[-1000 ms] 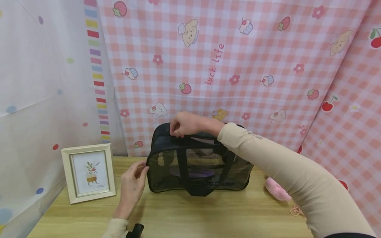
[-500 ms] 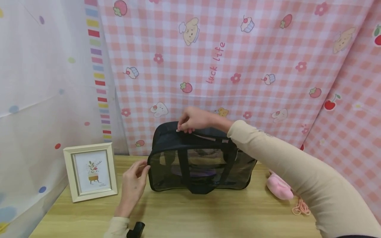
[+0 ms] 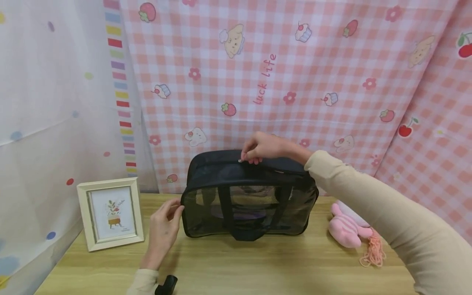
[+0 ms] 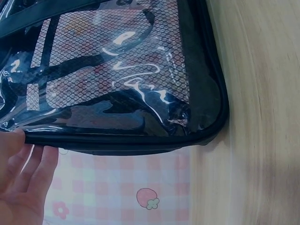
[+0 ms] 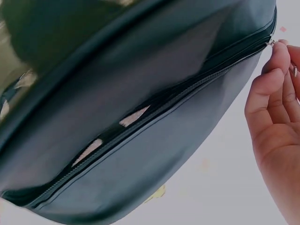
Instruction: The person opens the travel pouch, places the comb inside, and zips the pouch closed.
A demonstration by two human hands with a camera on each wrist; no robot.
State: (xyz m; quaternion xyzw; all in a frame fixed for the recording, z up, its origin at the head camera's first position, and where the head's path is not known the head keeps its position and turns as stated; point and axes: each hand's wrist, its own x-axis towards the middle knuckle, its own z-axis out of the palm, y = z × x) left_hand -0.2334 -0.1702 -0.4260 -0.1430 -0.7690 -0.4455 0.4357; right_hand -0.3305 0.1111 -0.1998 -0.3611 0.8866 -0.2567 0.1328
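Observation:
A black see-through handbag (image 3: pixel 200 215) stands upright on the wooden table, its front strap (image 3: pixel 225 207) hanging down. My left hand (image 3: pixel 164 227) pinches the bag's left side edge, thumb in front and fingers behind, as the left wrist view also shows. On the bag's top, my right hand (image 3: pixel 267 145) pinches the small metal zipper pull (image 5: pixel 270 43) between thumb and finger. Left of the pull the zipper looks closed; to its right the zipper (image 5: pixel 173 98) is parted, with light gaps showing. Something purple (image 3: pixel 239 213) shows dimly through the front panel.
A cream picture frame (image 3: pixel 82 215) stands at the table's left. At the right lies a pink plush toy (image 3: pixel 344 233) with coral yarn strands (image 3: pixel 374 252), partly behind my right sleeve. A pink checked curtain (image 3: pixel 221 82) hangs close behind the bag.
My right hand has drawn the zipper pull rightward along the bag's top, and the parted stretch has shortened. The right arm uncovers more of the plush toy. My left hand keeps its place.

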